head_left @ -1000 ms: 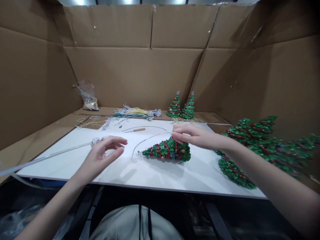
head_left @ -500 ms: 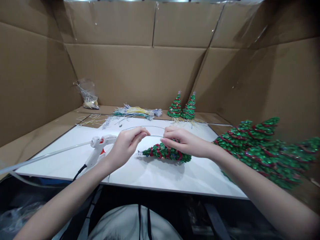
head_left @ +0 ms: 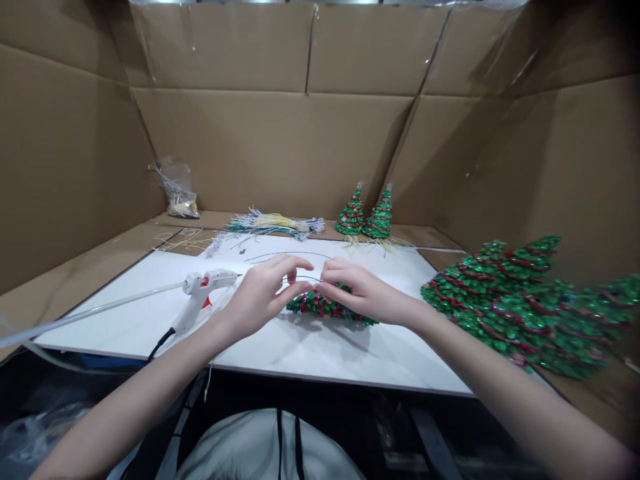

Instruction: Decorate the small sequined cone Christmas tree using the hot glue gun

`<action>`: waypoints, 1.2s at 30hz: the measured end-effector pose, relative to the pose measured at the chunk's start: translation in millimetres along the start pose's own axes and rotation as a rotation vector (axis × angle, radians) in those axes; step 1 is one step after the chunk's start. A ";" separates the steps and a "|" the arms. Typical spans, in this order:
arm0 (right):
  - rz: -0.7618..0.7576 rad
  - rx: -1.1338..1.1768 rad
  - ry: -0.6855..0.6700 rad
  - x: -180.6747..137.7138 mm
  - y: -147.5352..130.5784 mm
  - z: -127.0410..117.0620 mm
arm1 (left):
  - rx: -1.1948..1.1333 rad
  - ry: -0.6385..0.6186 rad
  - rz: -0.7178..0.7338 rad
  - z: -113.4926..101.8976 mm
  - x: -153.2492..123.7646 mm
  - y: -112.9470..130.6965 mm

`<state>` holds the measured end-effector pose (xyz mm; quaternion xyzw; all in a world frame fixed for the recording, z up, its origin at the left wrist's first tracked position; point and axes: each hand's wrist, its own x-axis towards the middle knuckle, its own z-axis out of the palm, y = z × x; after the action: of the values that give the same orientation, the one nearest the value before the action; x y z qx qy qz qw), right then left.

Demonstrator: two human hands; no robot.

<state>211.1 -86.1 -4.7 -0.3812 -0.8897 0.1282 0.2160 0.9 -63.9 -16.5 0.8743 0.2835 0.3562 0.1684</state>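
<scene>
A thin dark wire (head_left: 301, 277) runs between my two hands above the white board. My right hand (head_left: 350, 283) pinches it between thumb and fingertips. My left hand (head_left: 267, 290) is open around the wire, its thumb and forefinger apart; whether the wire touches the palm is hidden. Beyond the hands, another stretch of dark wire (head_left: 287, 254) arcs over the board and reaches my right fingers. Under my hands, a small green Christmas tree (head_left: 320, 308) with red garland lies on its side, partly covered by them. A pale wire end (head_left: 207, 383) hangs below my left forearm.
A white glue gun (head_left: 193, 303) with a long glue stick is left of my left hand. Several larger trees (head_left: 515, 300) lie at right. Two small trees (head_left: 379, 213) stand at the back beside a wire bundle (head_left: 275, 223). A plastic bag (head_left: 179, 193) sits back left. Cardboard walls (head_left: 260, 147) surround the board.
My left thumb and forefinger have parted from their pinch on the wire. Both hands have come closer together and slightly lower, now covering the lying tree's tip.
</scene>
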 end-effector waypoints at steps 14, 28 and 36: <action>-0.005 -0.056 0.118 -8.1 7.0 0.0 | -0.018 -0.013 0.021 -1.9 1.1 -6.0; -0.113 -0.238 0.350 -7.1 11.9 11.3 | -0.029 -0.001 0.013 -2.2 1.9 -5.8; -0.064 -0.020 0.361 -3.7 5.6 12.5 | 0.087 0.055 0.141 2.1 1.2 -6.3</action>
<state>210.8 -85.8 -18.9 -0.3714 -0.8495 0.0417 0.3724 0.8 -58.4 -20.4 0.8883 0.2411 0.3786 0.0968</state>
